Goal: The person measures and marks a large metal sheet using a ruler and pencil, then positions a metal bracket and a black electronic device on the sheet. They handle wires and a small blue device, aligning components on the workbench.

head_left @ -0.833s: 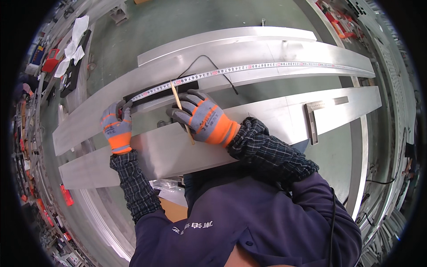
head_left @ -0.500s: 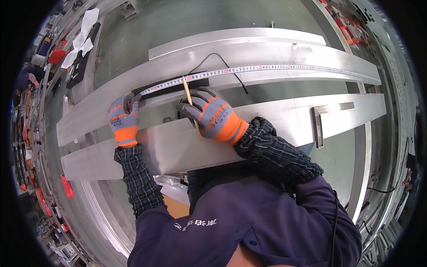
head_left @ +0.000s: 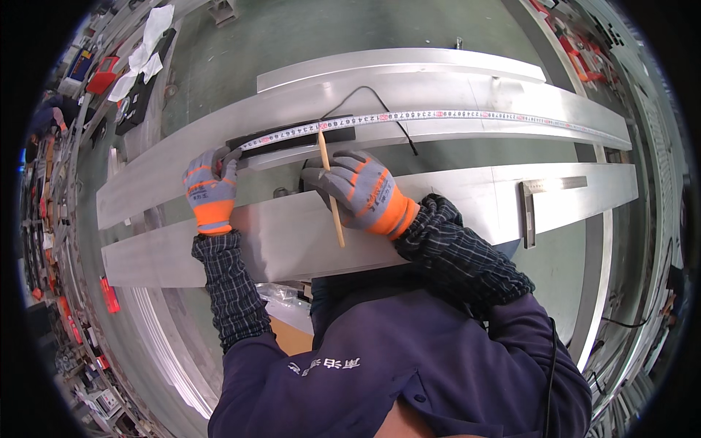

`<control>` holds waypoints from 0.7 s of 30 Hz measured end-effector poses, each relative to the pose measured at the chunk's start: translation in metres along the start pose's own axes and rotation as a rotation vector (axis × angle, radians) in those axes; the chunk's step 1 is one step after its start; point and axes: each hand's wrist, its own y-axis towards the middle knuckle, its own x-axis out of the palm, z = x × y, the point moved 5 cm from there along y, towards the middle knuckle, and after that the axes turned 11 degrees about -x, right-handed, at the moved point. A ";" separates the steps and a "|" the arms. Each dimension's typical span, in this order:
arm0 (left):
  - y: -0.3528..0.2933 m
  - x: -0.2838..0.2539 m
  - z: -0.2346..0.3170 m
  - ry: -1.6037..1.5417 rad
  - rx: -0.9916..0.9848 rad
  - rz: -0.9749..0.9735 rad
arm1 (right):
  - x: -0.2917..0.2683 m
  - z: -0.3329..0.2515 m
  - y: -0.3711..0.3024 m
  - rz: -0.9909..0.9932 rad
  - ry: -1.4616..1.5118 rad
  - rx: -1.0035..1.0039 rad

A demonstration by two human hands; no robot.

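A steel tape measure [head_left: 416, 115] lies stretched along the far silver metal beam [head_left: 175, 162]. Its left end runs over a flat black bar [head_left: 342, 134] that rests against this beam. My left hand [head_left: 210, 191], in a grey and orange glove, is closed on the end of the tape by the bar's left tip. A slim, light wooden pencil [head_left: 323, 152] is gripped in my gloved right hand [head_left: 369, 193]. The pencil's far tip meets the tape's near edge, and its other end points toward me over the near metal beam [head_left: 460, 201].
An L-shaped metal square [head_left: 528, 219] lies on the near beam at right. A black cable [head_left: 391, 117] loops over the far beam. A shorter metal piece [head_left: 409, 57] lies behind it. At far left stand a black case [head_left: 139, 102], white paper [head_left: 155, 33] and a red tool [head_left: 104, 73].
The view has shifted slightly, so the scene sits a little farther right. The pencil tip has slid a little rightward along the tape and the pencil stands straighter. Both hands keep their grip.
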 end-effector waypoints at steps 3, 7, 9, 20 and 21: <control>0.000 0.000 0.000 -0.015 -0.011 -0.004 | -0.016 -0.006 0.003 0.048 0.028 0.022; -0.001 -0.002 0.001 0.010 -0.005 -0.013 | -0.055 -0.012 0.007 0.199 0.001 0.012; -0.001 -0.003 0.005 0.047 0.012 -0.001 | -0.071 0.006 -0.001 0.299 0.022 0.015; 0.001 0.005 -0.005 0.070 -0.076 -0.088 | -0.060 0.093 0.039 -0.586 -0.200 0.460; 0.002 0.005 -0.005 0.066 -0.078 -0.092 | -0.052 0.094 0.040 -0.705 -0.264 0.465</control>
